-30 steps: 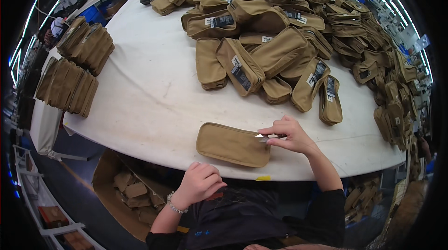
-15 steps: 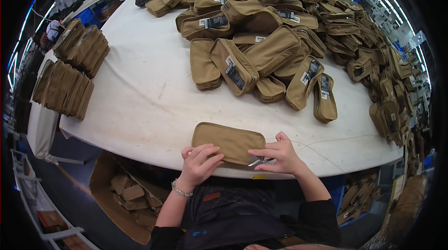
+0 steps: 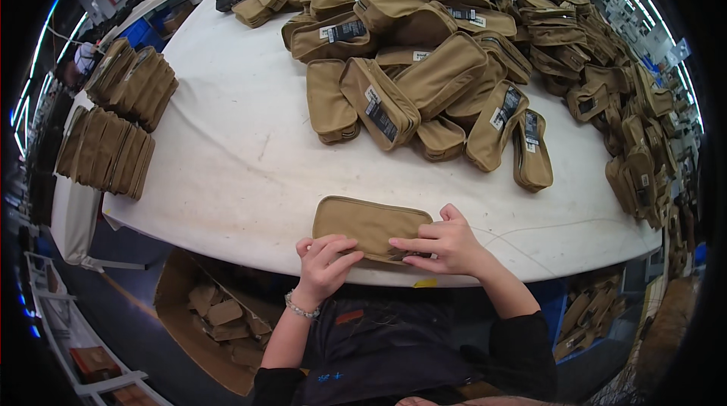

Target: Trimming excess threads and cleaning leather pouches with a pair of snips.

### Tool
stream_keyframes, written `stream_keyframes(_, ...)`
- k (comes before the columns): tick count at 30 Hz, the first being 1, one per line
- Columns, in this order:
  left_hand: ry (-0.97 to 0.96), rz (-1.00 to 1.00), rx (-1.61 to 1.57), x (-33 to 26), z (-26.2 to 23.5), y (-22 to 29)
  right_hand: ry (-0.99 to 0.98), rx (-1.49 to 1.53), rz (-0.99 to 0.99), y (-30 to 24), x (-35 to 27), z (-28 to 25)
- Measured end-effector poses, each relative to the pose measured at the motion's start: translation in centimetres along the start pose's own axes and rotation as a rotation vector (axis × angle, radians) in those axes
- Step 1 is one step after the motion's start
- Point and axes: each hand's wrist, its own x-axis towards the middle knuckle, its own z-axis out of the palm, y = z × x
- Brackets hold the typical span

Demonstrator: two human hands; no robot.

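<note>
A tan fabric pouch [image 3: 371, 226] with rounded corners lies flat at the table's near edge. My left hand [image 3: 324, 266] is closed on its near left edge, fingers on top. At the near right edge my right hand [image 3: 447, 245] is closed around small metal thread snips [image 3: 399, 254], mostly hidden by the fingers. The blades are against the pouch's near seam, and my right fingertips rest on the fabric.
A big heap of tan pouches [image 3: 439, 76], several with labels, covers the table's [image 3: 235, 171] far and right parts. Neat stacks of pouches [image 3: 106, 150] stand at the left. Below, a cardboard box [image 3: 178, 315] and a blue bin [image 3: 564, 323] hold more pieces.
My right hand has moved slightly left along the pouch's near edge, bringing the snips with it. The left hand keeps its hold on the pouch.
</note>
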Motion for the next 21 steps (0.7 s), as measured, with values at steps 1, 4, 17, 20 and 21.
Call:
stream_keyframes(1, -0.005, 0.001, 0.000, 0.0, 0.0, 0.0, 0.010, -0.016, -0.025, 0.1, 0.1, 0.1)
stream_keyframes(4, -0.010, 0.023, -0.048, 0.1, 0.3, 0.0, -0.021, 0.009, -0.090, 0.6, 1.1, -0.3)
stream_keyframes(17, -0.017, 0.011, -0.013, -0.6, 0.8, 0.0, -0.172, 0.226, -0.286, 3.5, 4.8, 1.4)
stream_keyframes(20, -0.009, 0.011, -0.001, -0.6, 0.7, 0.0, -0.190, 0.257, -0.304, 3.6, 5.1, 1.4)
stream_keyframes(21, -0.002, 0.012, 0.003, -0.7, 0.7, 0.0, -0.212, 0.248, -0.312, 3.6, 5.3, 1.3)
